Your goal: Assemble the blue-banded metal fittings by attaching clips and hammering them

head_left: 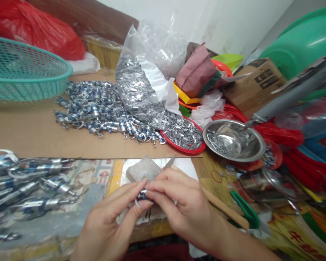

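Observation:
My left hand (114, 217) and my right hand (187, 206) meet above the near edge of the bench. Between their fingertips they pinch a small blue-and-silver metal fitting (142, 195) with a pale loop on it, much of it covered by the fingers. Just beyond the fingers lies a grey stone block (143, 169) on a white sheet (188, 167). A tool with a wooden handle (226, 209) passes beneath my right hand, and a pointed grey metal piece (169, 162) shows past the knuckles.
Similar fittings (92, 105) are heaped on cardboard (29, 134), with more (29, 188) at left. A red plate (198, 145) of small metal clips, a clear bag (141, 87) of clips and a steel bowl (247, 152) stand behind. A teal basket (29, 88) is far left.

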Tool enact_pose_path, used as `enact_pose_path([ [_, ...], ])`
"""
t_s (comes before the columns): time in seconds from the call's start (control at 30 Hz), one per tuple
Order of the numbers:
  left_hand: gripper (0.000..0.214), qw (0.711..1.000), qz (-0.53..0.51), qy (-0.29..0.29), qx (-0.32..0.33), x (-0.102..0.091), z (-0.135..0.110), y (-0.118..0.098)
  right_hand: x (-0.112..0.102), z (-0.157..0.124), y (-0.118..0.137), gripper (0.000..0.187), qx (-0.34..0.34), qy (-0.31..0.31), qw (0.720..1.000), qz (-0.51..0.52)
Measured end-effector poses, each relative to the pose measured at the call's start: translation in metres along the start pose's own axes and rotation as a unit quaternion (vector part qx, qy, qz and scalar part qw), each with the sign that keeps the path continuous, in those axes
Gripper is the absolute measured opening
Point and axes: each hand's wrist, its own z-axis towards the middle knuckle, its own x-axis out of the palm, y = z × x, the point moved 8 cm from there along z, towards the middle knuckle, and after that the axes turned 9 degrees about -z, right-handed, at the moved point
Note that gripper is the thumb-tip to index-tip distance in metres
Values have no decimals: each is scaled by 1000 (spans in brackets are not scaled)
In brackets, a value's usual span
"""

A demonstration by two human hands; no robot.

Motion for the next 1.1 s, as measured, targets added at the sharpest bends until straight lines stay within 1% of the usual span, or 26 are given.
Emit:
enact_pose_path([
  [0.1, 32, 999, 28, 10, 39, 0, 0, -5, 1, -1, 5, 21, -30, 8, 998, -58],
  [0.17, 33, 997, 39, 27, 60, 3, 0, -7, 0, -1, 9, 21, -42, 14, 996, -74],
  [0.23, 34, 995, 52, 40, 76, 5, 0, -9, 1, 0, 10, 21, -34, 28, 997, -58],
  [0.37, 32, 991, 78, 45, 101, 4, -3, -11, 0, 3, 6, 18, 4, 44, 999, 17],
  [0.5, 26, 992, 77, 38, 97, 0, -5, -13, -2, 1, -1, 14, 28, 27, 996, 75],
  [0.63, 25, 992, 60, 33, 106, 0, -5, -15, -3, -3, -4, 13, 27, -12, 996, 84],
  [0.73, 26, 992, 50, 34, 108, 1, -5, -16, -1, -5, -3, 13, 23, -16, 997, 78],
  [0.97, 28, 997, -2, 31, 65, 3, -3, -17, -3, -4, -2, 12, 26, -7, 995, 96],
  [1.0, 26, 998, -9, 22, 55, 2, -3, -16, -3, -5, -3, 13, 28, -2, 994, 102],
  [1.07, 20, 1000, -26, -12, 11, -4, -3, -9, -2, -8, -3, 12, 29, -1, 994, 110],
  [1.1, 16, 999, -44, -25, -20, -6, -3, -2, -3, -9, -3, 11, 26, -16, 994, 107],
])
